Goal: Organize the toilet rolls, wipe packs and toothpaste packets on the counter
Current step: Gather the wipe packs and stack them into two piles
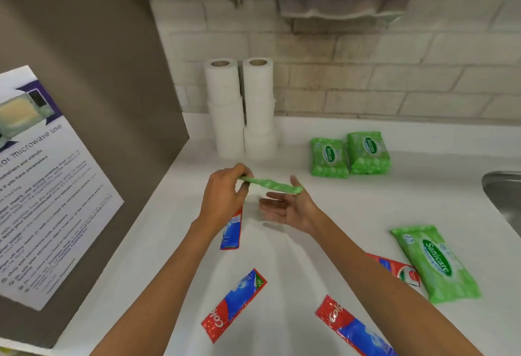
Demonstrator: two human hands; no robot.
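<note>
Left hand (222, 198) pinches one end of a green Sanicare wipe pack (270, 184), held edge-on above the white counter (366, 200). My right hand (284, 209) lies open, palm up, under its other end. Its long axis runs left to right. Two wipe packs (328, 158) lie side by side beyond it, nearer my right hand. Toilet rolls (225, 110) stand stacked against the tiled wall (394, 74).

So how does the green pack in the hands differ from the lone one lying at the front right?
The held wipe pack is off the counter, seen edge-on, pinched by the left hand; the lone wipe pack lies flat, label up, untouched. Both are green.
</note>
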